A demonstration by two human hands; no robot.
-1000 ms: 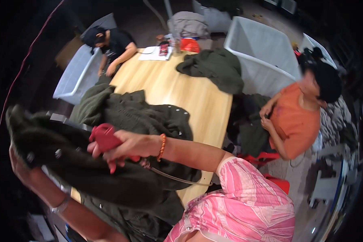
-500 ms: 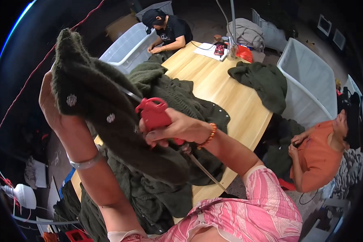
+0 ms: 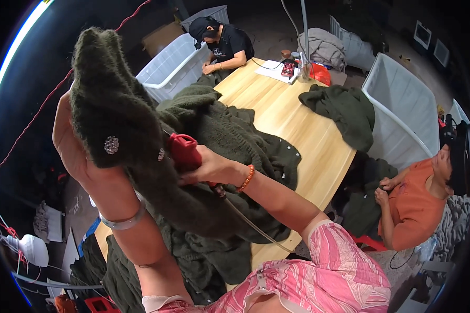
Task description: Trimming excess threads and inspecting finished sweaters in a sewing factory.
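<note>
Raised at the left, a fuzzy dark green knit cardigan with sparkling round buttons is held up by my left hand. That hand's fingers are mostly hidden behind the knit. My right hand is closed round a red air blow gun, whose nozzle end points into the cardigan's folds. From the gun's lower end a thin hose runs toward the table's near edge. Below and beyond my hands, more dark green knitwear is heaped on the table.
The wooden table carries another green garment at the right. Large white bins stand at the far left and right. One person in black works at the far end, another in orange sits at the right.
The air blow gun and my right hand have shifted left and slightly up, closer to the button edge. The cardigan has turned a little, and its front button shows farther right.
</note>
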